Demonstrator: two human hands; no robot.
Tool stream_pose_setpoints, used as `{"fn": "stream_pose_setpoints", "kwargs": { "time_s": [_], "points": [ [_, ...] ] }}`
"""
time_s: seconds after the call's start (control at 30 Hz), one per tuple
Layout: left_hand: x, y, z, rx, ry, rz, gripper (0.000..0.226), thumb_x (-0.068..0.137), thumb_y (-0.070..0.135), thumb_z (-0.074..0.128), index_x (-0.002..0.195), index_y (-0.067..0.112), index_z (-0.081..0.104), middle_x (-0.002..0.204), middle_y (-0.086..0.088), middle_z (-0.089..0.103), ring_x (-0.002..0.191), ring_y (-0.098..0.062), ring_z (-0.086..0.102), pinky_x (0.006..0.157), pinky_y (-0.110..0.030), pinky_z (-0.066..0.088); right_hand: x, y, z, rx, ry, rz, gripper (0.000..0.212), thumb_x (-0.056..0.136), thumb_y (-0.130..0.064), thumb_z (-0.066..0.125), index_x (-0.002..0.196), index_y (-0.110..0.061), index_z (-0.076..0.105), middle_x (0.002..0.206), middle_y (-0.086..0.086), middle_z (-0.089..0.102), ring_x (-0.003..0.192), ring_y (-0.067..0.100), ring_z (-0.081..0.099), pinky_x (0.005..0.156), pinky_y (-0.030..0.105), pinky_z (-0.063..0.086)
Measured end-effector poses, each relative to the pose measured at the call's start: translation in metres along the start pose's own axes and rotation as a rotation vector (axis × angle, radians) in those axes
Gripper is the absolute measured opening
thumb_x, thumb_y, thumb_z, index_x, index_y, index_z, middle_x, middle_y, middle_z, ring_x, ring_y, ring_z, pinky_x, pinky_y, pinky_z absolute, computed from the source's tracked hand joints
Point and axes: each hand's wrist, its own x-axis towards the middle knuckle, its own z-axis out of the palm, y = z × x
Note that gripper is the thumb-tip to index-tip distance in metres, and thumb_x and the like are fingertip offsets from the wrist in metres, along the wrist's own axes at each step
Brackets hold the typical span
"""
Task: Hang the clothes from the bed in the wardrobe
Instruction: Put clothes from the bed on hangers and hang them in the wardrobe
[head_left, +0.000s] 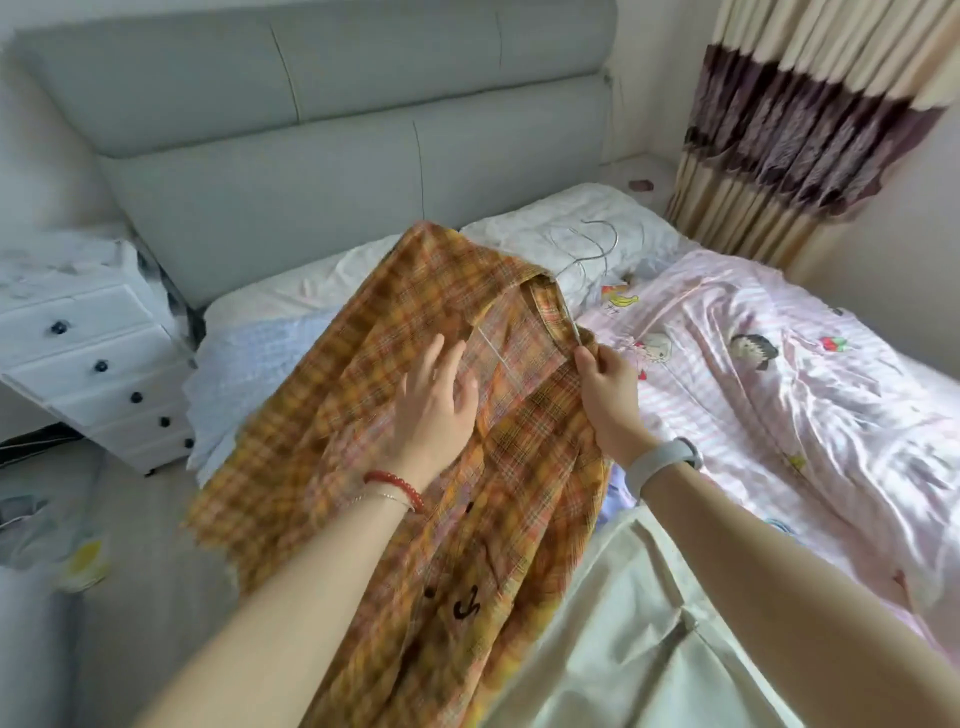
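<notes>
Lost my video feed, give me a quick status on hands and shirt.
Right hand pinches the plaid shirt at its collar edge. Left hand open, flat against the fabric. Wire hangers lie on the pillow behind; nothing blocking.

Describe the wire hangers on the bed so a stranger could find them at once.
Start at the grey padded headboard and drop to the white pillow at the right end of the bed. The wire hangers lie on that pillow, just past the collar of the orange plaid shirt. They are the only thin, silvery metal loops there; everything around them is soft fabric.
</notes>
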Motion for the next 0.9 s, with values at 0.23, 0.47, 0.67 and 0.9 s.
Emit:
{"fn": "stream_pose_setpoints", "kwargs": {
  "time_s": [0.23,0.47,0.67,0.9],
  "points": [
    [-0.066,-0.049,0.108,0.021,-0.385,-0.123,0.051,0.096,0.042,0.036,0.143,0.026,0.028,0.154,0.005,0.012,0.140,-0.015,0.013,0.114,-0.041,0.015,0.044,0.123,-0.011,-0.431,-0.155,0.251,0.023,0.092,-0.013,0.046,0.114,-0.010,0.049,0.101,0.016,0.058,0.068,0.019,0.055,0.058,0.026,0.047],
    [-0.162,-0.085,0.132,0.115,-0.548,-0.131,0.058,0.087,0.059,0.040,0.134,0.024,0.043,0.146,0.004,0.028,0.134,-0.016,0.024,0.110,-0.036,0.022,-0.072,0.188,0.012,-0.872,-0.394,-0.257,0.041,0.086,-0.013,0.052,0.128,-0.011,0.052,0.136,0.015,0.048,0.126,0.033,0.043,0.106,0.054,0.026],
    [-0.230,-0.091,0.114,0.266,-0.576,-0.160,0.064,0.073,0.066,0.048,0.121,0.023,0.050,0.119,0.002,0.044,0.108,-0.018,0.044,0.091,-0.033,0.036,-0.160,0.215,0.005,-0.846,-0.750,-0.812,0.038,0.085,-0.036,0.051,0.116,-0.017,0.063,0.120,0.003,0.062,0.119,0.023,0.053,0.102,0.063,0.031],
    [-0.245,-0.108,0.087,-0.054,-0.604,-0.383,0.016,0.096,0.030,0.044,0.095,0.017,0.054,0.072,0.005,0.058,0.065,-0.013,0.052,0.058,-0.028,0.040,-0.151,0.202,0.010,-0.852,-0.740,-1.036,0.017,0.069,-0.023,0.080,0.085,-0.023,0.072,0.083,-0.002,0.068,0.082,0.018,0.067,0.089,0.051,0.047]
  ]
}}
